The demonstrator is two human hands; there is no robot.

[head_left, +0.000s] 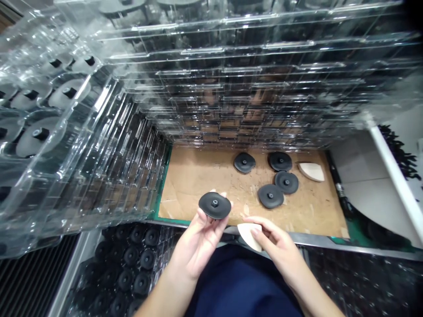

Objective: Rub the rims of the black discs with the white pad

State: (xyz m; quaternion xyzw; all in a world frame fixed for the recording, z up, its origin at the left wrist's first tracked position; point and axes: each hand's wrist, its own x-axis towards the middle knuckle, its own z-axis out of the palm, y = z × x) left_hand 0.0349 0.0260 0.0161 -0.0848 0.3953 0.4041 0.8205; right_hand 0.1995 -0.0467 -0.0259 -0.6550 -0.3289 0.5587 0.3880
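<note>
My left hand (203,242) holds up a round black disc (211,209) with a small hub in its middle, the fingers gripping its rim from below. In my right hand (272,240) is a pale, leaf-shaped pad (248,233), pinched between thumb and fingers. The pad is beside the disc and apart from it, near the front edge of the worktop. Beyond my hands, several similar black discs, one of them a disc (244,163) standing a little apart, lie on the cardboard sheet (191,176). Another pale pad (311,171) rests at the right of the sheet.
Tall stacks of clear plastic trays (211,57) wall off the back, and more trays (109,145) rise at the left with discs in the top one. Below left, a tray of black discs (130,255) sits under worktop level. A white panel (393,163) borders the right.
</note>
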